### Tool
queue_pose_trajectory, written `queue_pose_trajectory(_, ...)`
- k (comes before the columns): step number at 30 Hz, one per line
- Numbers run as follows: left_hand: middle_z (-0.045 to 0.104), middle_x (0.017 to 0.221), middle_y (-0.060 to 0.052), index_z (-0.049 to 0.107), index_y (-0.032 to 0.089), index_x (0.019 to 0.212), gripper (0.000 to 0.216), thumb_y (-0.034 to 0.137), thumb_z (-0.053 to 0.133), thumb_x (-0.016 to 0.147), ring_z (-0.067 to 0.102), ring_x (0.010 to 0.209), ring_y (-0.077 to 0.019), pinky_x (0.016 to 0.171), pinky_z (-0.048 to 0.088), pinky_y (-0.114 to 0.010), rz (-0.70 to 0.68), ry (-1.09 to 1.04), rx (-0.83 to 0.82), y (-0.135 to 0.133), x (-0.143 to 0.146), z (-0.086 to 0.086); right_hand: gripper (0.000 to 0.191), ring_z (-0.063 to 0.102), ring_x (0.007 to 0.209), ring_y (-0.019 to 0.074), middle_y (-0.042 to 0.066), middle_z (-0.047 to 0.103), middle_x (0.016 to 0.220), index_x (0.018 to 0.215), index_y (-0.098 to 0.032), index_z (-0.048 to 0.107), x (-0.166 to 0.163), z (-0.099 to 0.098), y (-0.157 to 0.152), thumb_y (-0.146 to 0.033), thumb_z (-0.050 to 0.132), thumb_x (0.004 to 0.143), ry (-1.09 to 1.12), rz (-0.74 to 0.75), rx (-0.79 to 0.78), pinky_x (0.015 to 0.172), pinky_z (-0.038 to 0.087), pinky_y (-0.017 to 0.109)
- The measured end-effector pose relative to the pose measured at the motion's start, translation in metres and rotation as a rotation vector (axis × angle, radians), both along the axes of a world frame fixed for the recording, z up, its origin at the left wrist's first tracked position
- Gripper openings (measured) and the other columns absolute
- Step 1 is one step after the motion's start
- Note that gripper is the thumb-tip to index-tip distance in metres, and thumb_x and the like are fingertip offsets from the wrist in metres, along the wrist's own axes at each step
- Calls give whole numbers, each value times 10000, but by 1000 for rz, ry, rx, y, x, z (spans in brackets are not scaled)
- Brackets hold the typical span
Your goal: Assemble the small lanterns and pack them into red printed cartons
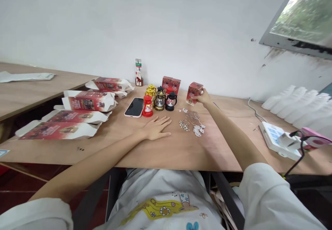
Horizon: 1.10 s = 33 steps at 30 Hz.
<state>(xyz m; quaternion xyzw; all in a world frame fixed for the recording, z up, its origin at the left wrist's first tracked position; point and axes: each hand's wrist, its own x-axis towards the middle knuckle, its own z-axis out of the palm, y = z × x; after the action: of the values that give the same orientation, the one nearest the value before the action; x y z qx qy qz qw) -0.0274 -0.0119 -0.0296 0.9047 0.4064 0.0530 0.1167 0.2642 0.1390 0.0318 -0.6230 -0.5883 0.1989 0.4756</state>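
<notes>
My right hand [203, 97] is closed around a small red printed box [194, 92] at the back of the table. Flat on the tabletop, fingers spread, lies my left hand [157, 129], holding nothing. Just beyond it stand several miniature lanterns: a red lantern [147, 106], a bronze-black lantern [159, 101], a black lantern [171, 101] and gold lanterns [150, 91]. Two more red boxes [171, 83] stand behind them. Between my hands are small button cells [183, 125], white plastic pieces [199, 130] and thin metal bits [193, 116].
A phone [135, 107] lies left of the lanterns. Unfolded red cartons [62, 126] are stacked along the left. A narrow bottle-like package [138, 74] stands by the wall. On the right are a white power strip [278, 140] with cables and white stacked cups [301, 105].
</notes>
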Motion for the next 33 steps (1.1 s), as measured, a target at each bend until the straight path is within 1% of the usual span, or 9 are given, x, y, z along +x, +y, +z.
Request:
queue_pose_trajectory(3, 172, 1603, -117, 220, 194, 1527, 782, 646, 369, 907, 128, 1503, -265, 1202, 65, -528, -2, -10, -2, 0, 0, -1, 680, 643, 940, 205, 94, 654, 1103, 1146, -179, 439, -22, -11, 18, -175, 790, 565, -34, 8, -66, 789, 563, 367)
queue_pose_trajectory(8, 171, 1604, -99, 284, 282, 1506, 702, 651, 352, 913, 139, 1500, -275, 1190, 79, -564, -29, -18, 19, 1, 0, -3, 626, 599, 1127, 269, 179, 624, 1209, 1183, -124, 465, -56, -21, 39, -162, 742, 623, -88, -10, -65, 985, 472, 426)
queue_pose_trajectory(14, 144, 1610, -92, 273, 286, 1509, 680, 626, 357, 926, 120, 1502, -282, 1190, 76, -574, -24, 15, 2, -1, 0, -1, 625, 566, 1157, 361, 202, 636, 1159, 1172, -108, 521, -65, -25, 36, -192, 748, 595, -101, -70, -82, 985, 459, 458)
queue_pose_trajectory(18, 171, 1607, -77, 286, 309, 1502, 659, 625, 354, 927, 135, 1499, -292, 1178, 77, -606, -26, -8, 4, -2, 2, 0, 640, 502, 1212, 345, 269, 500, 1292, 1311, -47, 365, -54, -11, 25, -136, 581, 715, -90, -197, -34, 1043, 386, 503)
queue_pose_trajectory(21, 185, 1605, -68, 289, 329, 1497, 644, 624, 349, 928, 140, 1498, -295, 1169, 56, -629, -25, -13, 10, 0, 3, -1, 510, 492, 1183, 228, 193, 447, 1307, 1278, -99, 366, -62, 13, 16, -43, 407, 773, -119, -205, 228, 1057, 371, 396)
queue_pose_trajectory(23, 179, 1607, -71, 289, 327, 1498, 642, 620, 350, 929, 138, 1499, -296, 1169, 49, -630, -20, -5, 12, 0, 3, -2, 434, 507, 1112, 216, 154, 494, 1197, 1217, -124, 419, -83, 30, 5, -26, 356, 798, -203, -50, 450, 1013, 396, 386)
queue_pose_trajectory(25, 172, 1608, -74, 288, 325, 1498, 641, 618, 348, 931, 142, 1498, -299, 1167, 52, -632, -17, -1, 16, 1, 3, -2, 430, 506, 1095, 228, 122, 521, 1161, 1210, -163, 450, -114, 45, -12, -23, 363, 813, -379, 227, 596, 997, 399, 405)
queue_pose_trajectory(29, 173, 1609, -73, 290, 330, 1497, 633, 613, 346, 934, 153, 1496, -297, 1168, 62, -622, -10, 1, 27, 1, 2, -3, 579, 429, 1234, 293, 117, 495, 1335, 1341, -196, 412, -184, 54, -57, -2, 465, 798, -954, 806, 657, 1014, 358, 454)
queue_pose_trajectory(33, 259, 1587, -85, 322, 311, 1489, 618, 596, 344, 941, 212, 1480, -302, 1169, 97, -603, -9, 15, 55, -1, 2, 0, 484, 440, 1253, 284, 105, 564, 1299, 1297, -211, 485, -230, 35, -89, -22, 463, 852, -1312, 924, 694, 964, 375, 440)
